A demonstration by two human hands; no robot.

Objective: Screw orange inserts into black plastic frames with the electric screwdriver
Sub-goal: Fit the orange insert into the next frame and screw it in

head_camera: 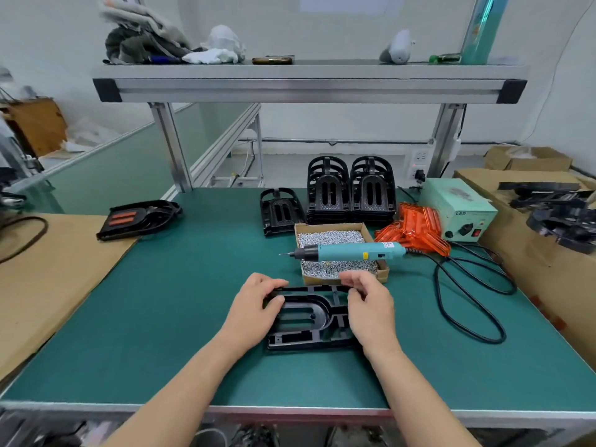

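Left hand (pixel 254 309) and right hand (pixel 367 304) grip frame (pixel 306 321) on mat (pixel 161 317), fingers curled over edges; screwdriver (pixel 351 252) across screw box (pixel 383 274).

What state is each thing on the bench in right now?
black frame: flat on mat, gripped by left hand and right hand, no insert fitted.
electric screwdriver: lying unheld across the screw box.
screw box: open, full.
orange inserts: loose pile, untouched.
finished frame: inserts fitted, set aside left.
stacked frames: no inserts seen.
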